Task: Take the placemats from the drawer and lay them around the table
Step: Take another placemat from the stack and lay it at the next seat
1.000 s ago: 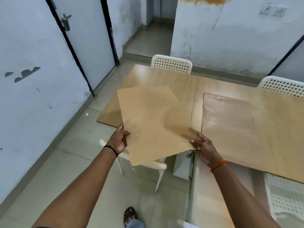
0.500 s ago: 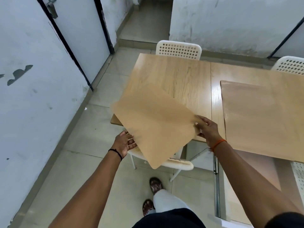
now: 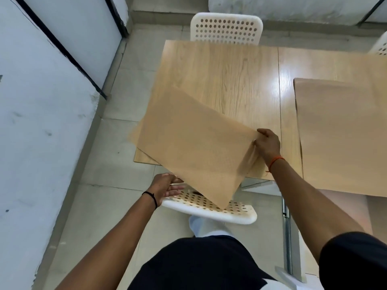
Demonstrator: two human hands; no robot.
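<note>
A tan placemat [image 3: 192, 143] hangs tilted over the near left corner of the wooden table [image 3: 226, 72], one corner dipping below the table edge. My right hand [image 3: 267, 143] grips its right corner. My left hand [image 3: 165, 186] is under its lower left edge with fingers spread, just touching it. A second tan placemat [image 3: 343, 135] lies flat on the table's right half, overhanging the near edge.
A white perforated chair [image 3: 211, 208] stands tucked under the near table edge, right below the held mat. Another white chair [image 3: 226, 28] faces it across the table, and a third chair [image 3: 381, 45] shows at far right. A wall and door frame [image 3: 62, 47] run along the left.
I have stepped closer to the table and the view has tipped down. The held placemat has moved forward over the table corner, and my left hand has loosened beneath its edge.
</note>
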